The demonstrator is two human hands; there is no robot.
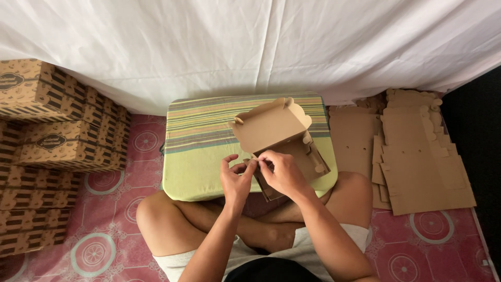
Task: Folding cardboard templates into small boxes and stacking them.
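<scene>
A half-folded brown cardboard box [279, 133] with its lid standing open rests on a green striped cushion [201, 141] in front of my crossed legs. My left hand [237, 177] pinches the box's near-left corner flap with fingertips. Over the near wall of the same box, my right hand [282, 172] grips, its fingers meeting the left hand's at the corner. Both hands cover the box's front edge.
Folded printed boxes [49, 141] are stacked in rows at the left. A pile of flat unfolded cardboard blanks [417, 151] lies on the floor at the right. A white sheet [261, 47] hangs behind. The floor is a pink patterned mat [104, 230].
</scene>
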